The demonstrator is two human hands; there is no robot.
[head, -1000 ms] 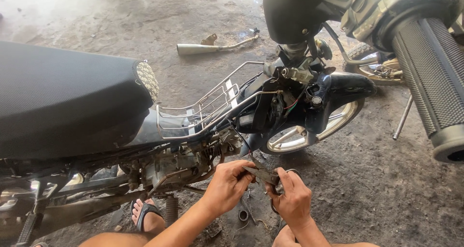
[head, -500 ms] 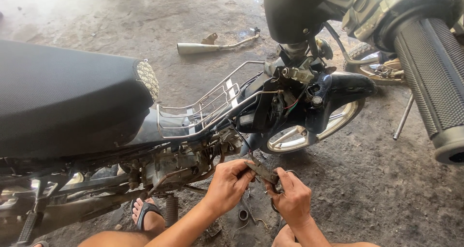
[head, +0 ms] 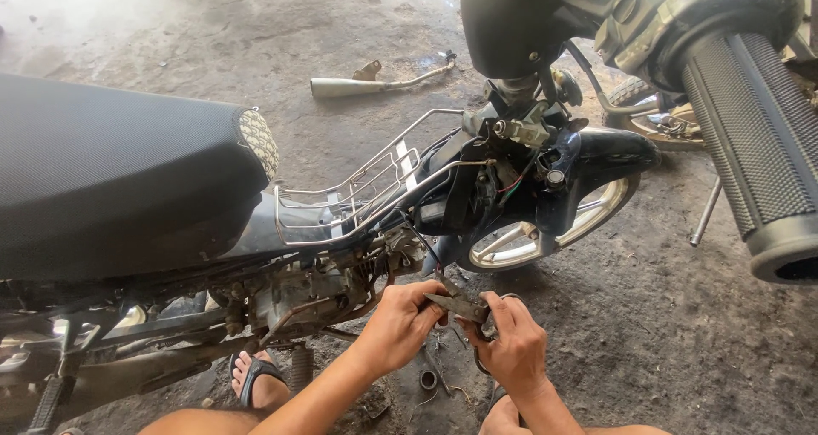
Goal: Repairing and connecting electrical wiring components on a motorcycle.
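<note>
Two hands [head: 460,333] around small greasy metal part [head: 456,305]

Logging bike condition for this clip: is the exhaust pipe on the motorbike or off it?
Off. The exhaust pipe lies flat on the concrete floor beyond the motorbike, apart from it, attached to nothing.

- small dark metal part [head: 456,305]: greyish-brown, flat and irregular; lying roughly level, pinched at each end between two hands; held low beside the motorcycle's exposed engine, above the dirt floor; much of it hidden by fingers, so its exact shape cannot be told
</note>
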